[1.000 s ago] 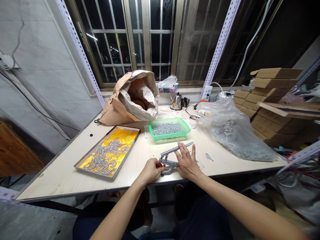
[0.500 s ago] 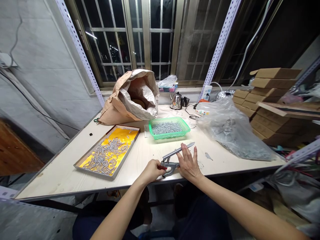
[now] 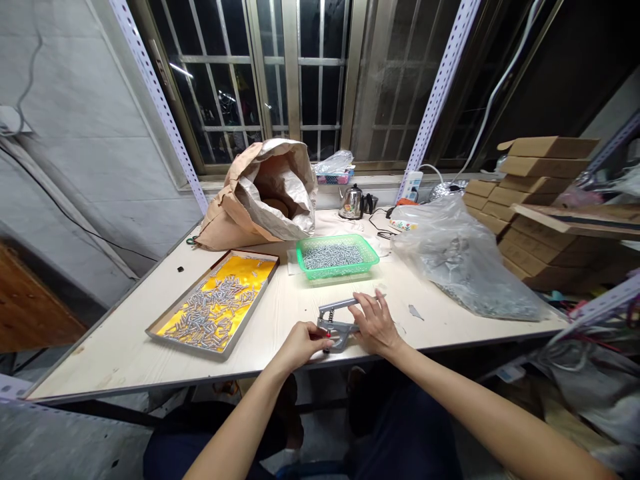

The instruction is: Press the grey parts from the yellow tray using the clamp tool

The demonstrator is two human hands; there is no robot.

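Grey plier-like tool (image 3: 344, 327) | left hand (image 3: 303, 343): seemingly pinching red piece (image 3: 328, 335) | right hand (image 3: 376, 325): half-curled round handles (image 3: 341, 304)

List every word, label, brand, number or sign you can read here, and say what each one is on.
No text can be read anywhere in this view.
Kettle: a small orange marking on its side, too small to make out.
Power strip by the window: any lettering is too small to read.
Cardboard boxes: no legible print.
Silver hand tool: no legible brand or number.
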